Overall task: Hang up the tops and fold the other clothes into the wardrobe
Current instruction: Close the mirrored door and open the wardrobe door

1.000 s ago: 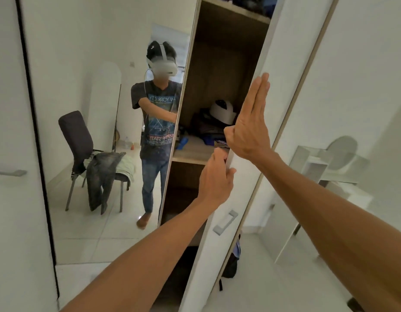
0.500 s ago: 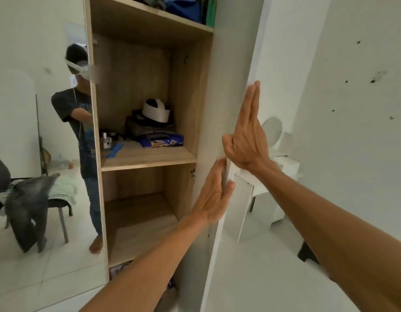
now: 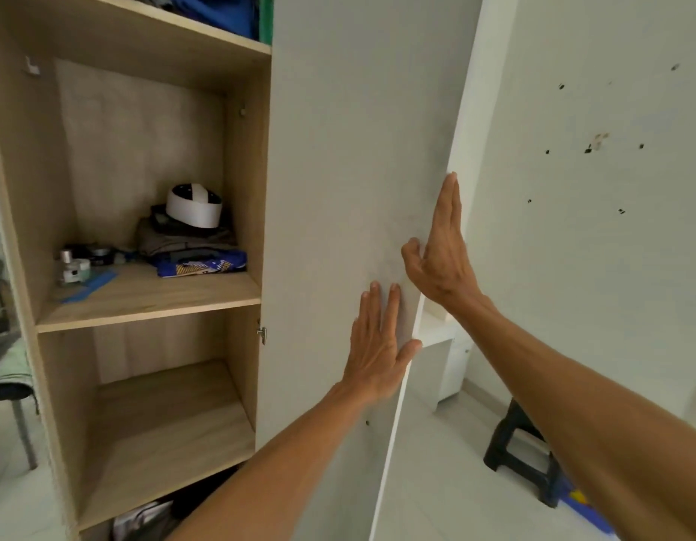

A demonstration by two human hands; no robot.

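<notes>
**Wardrobe (image 3: 151,189).** One compartment stands open. Its door (image 3: 338,150) is swung out to the right, with the inner face toward the camera. The middle shelf (image 3: 143,302) carries folded clothes (image 3: 190,244) with a white object (image 3: 194,206) on top. The lower shelf (image 3: 163,431) is bare wood. No hanging rail shows in this compartment.

**Garments (image 3: 4,365).** Grey and pale green cloth lies on a chair at the left edge of view, well apart from both hands. Neither hand has any clothing.

**Grip.**
- The left hand (image 3: 377,345) lies flat on the door's inner face, fingers straight and thumb at the free edge.
- The right hand (image 3: 442,259) sits higher, fingers straight along that edge and thumb on the inner face.
- Both grips are wide and hold nothing.

**Risks, as judged.**
1. A white unit (image 3: 444,365) stands just behind the door, and a black stool (image 3: 529,454) stands farther out. A harder push could knock the door against the unit.
2. The right hand's fingers run along the door's edge. They could be trapped if the door meets anything behind it.
3. Flat palms do not restrain the door, so it may swing back once released.
4. With no rail seen here, tops may need another compartment.
</notes>
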